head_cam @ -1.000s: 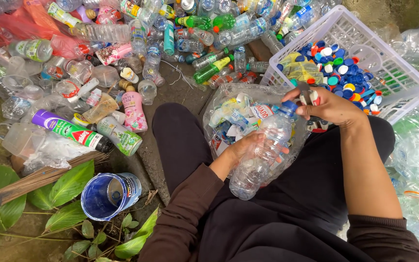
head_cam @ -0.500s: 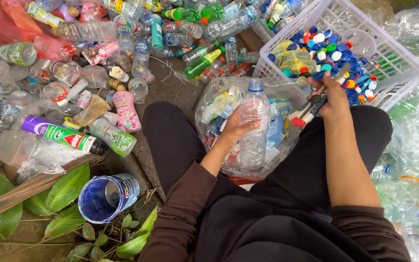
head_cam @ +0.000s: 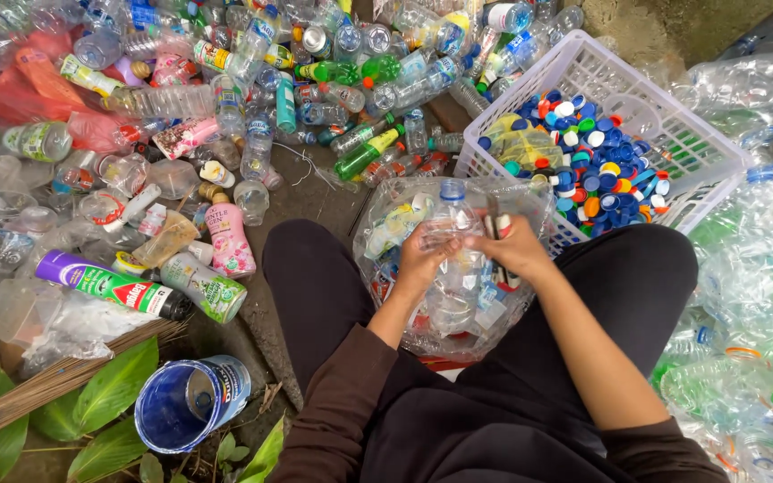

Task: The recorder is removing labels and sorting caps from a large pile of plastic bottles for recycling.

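Dirt ground around me is heaped with plastic bottles. My left hand (head_cam: pixel 422 259) has its grip clamped on a clear crumpled plastic bottle with a blue neck ring (head_cam: pixel 452 241), upright over my lap; my right hand (head_cam: pixel 516 246) closes on a small tool (head_cam: pixel 494 219) touching it, near the white lattice basket (head_cam: pixel 673 134) of coloured caps.

Clear glossy plastic bottle (head_cam: pixel 452 259); white plastic lattice basket (head_cam: pixel 700 152).
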